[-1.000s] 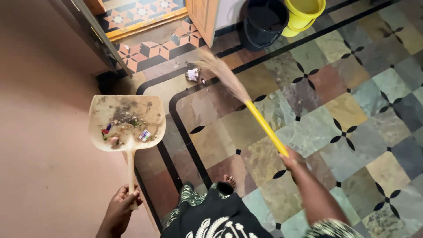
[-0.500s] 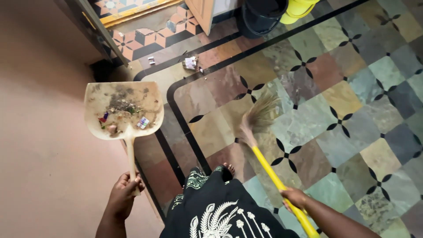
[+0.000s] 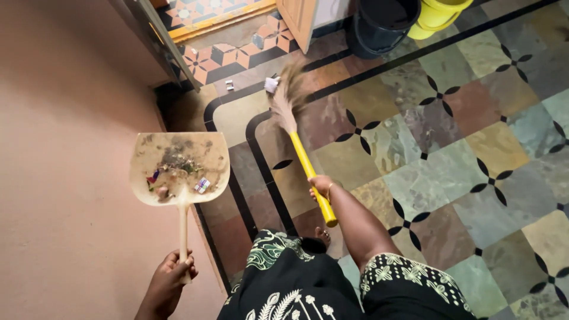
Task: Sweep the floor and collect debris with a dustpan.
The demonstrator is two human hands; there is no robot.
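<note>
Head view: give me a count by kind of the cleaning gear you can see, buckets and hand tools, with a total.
Buckets: 2, a black bucket and a yellow bucket beside it by the door.
Brooms: 1, a yellow-handled broom in the right hand.
Dustpans: 1, a tan dustpan, its handle in the left hand.
Total: 4

Black bucket (image 3: 382,24), yellow bucket (image 3: 438,13), patterned tile floor (image 3: 474,148), pink wall (image 3: 65,178)

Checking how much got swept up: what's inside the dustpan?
The dustpan holds grey dust, dirt and small coloured wrapper scraps. Anything beneath the dust pile is hidden.
</note>
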